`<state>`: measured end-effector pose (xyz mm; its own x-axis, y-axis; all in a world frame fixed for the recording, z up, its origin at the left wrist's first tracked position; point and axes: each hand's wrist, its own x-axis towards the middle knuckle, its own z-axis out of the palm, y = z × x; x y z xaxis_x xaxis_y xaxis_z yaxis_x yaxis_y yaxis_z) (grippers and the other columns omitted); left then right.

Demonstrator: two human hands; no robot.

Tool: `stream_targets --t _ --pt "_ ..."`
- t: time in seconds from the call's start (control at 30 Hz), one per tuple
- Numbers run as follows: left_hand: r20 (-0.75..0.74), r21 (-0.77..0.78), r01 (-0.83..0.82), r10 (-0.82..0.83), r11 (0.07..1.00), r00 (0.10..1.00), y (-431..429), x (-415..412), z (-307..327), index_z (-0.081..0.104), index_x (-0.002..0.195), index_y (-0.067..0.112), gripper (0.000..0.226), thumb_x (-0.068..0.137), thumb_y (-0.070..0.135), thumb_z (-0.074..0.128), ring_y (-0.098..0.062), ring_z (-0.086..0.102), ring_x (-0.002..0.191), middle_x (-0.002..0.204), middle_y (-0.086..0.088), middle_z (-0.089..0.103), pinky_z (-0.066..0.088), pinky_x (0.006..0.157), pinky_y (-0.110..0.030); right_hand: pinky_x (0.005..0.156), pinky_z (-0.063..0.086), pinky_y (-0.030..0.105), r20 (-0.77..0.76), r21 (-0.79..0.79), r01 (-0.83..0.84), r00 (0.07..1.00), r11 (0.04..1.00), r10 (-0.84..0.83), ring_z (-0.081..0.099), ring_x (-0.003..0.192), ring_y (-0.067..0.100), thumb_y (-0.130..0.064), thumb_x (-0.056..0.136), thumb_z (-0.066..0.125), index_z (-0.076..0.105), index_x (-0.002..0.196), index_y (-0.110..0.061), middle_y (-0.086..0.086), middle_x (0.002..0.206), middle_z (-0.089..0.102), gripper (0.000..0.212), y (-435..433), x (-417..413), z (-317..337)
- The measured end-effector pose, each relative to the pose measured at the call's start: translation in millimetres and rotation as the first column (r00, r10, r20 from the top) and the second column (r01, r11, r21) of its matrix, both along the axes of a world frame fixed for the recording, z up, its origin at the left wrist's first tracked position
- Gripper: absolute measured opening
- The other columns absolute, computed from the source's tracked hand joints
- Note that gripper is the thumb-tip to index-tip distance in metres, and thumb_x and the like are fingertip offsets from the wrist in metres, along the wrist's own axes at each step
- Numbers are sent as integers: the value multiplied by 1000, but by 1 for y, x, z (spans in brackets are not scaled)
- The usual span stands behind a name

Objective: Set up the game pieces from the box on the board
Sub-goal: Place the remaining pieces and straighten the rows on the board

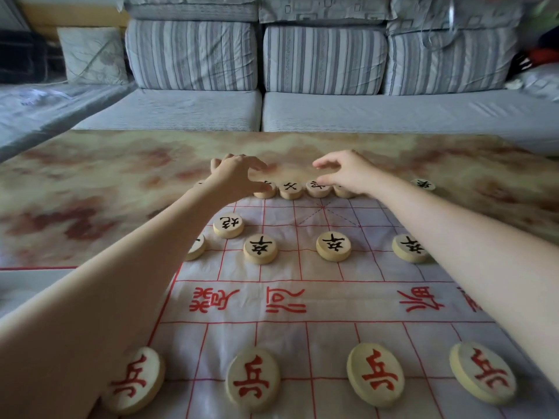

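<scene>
A white cloth board (329,300) with red grid lines lies on the table. Black-marked wooden discs line its far edge, among them one at the middle (291,189). My left hand (237,173) hovers over the left part of that row, its thumb touching a disc (266,192). My right hand (348,173) is over the right part, thumb and forefinger spread, the thumb on another disc (317,189). Black soldier discs (333,246) stand one row nearer. Red soldier discs (252,381) run along the near side. No box is visible.
The marbled tabletop (90,192) extends left and beyond the board. One black disc (423,184) sits at the far right of the row. A grey striped sofa (323,58) stands right behind the table.
</scene>
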<state>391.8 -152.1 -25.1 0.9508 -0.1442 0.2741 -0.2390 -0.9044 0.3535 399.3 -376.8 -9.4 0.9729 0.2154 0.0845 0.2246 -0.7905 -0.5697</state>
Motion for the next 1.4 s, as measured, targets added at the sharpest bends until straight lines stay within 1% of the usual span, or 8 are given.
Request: stream_targets --t 0.2,0.47,0.63,0.73,0.83,0.97,1.3,1.4 --pt "-54 59 82 -79 995 995 -36 3 -3 57 120 26 53 73 49 67 -15 49 118 122 9 62 23 94 -34 84 41 24 -18 -71 -23 1000 997 21 45 127 20 -40 72 75 59 123 -22 0 131 56 56 -8 -5 -9" --pt "24 146 -58 55 988 998 -47 10 -13 64 105 26 49 73 63 58 -21 43 115 103 1 67 22 93 -36 110 28 34 21 -138 -53 998 989 57 41 129 20 -43 77 69 57 125 -24 -1 134 54 54 -8 -6 -9" --pt "9 126 -38 37 991 999 -54 10 -13 64 109 25 48 76 60 57 -20 39 118 104 3 67 22 97 -36 90 23 32 123 -200 -2 992 980 27 35 117 25 -55 75 65 57 123 -31 -3 106 57 55 -6 -4 -18" --pt "-42 123 1 5 992 999 -56 9 -11 60 117 28 49 78 56 58 -18 34 122 114 6 64 21 99 -34 84 21 34 172 -342 25 985 939 36 31 114 26 -64 73 61 56 125 -32 0 117 52 61 -5 -1 -23" --pt "-70 102 36 -29 994 997 -55 9 -9 54 124 28 51 79 52 59 -16 32 125 123 12 59 19 99 -33 87 20 33 119 -267 -23 991 964 57 28 121 24 -60 73 64 44 135 -32 -4 134 45 71 -7 0 -23" --pt "-64 98 30 -24 995 998 -55 8 -10 51 127 29 56 77 54 60 -17 31 128 127 13 57 19 100 -32 90 16 29 29 -105 -86 996 991 90 29 123 17 -51 78 65 42 137 -33 -14 122 52 65 -11 -3 -19" --pt "-11 -5 -19 19 1000 1000 -52 6 -14 63 113 28 53 69 57 66 -14 30 106 88 13 56 25 80 -16 97 22 31 90 -160 57 995 985 -43 29 125 27 -47 72 72 60 119 -26 10 128 47 52 -1 -1 -22" --pt "-6 -8 -31 31 999 999 -54 7 -15 63 112 27 53 69 57 66 -15 29 103 96 9 60 27 89 -26 94 24 33 111 -147 70 992 987 -54 29 122 28 -45 72 74 61 117 -23 11 125 49 52 0 -1 -23"
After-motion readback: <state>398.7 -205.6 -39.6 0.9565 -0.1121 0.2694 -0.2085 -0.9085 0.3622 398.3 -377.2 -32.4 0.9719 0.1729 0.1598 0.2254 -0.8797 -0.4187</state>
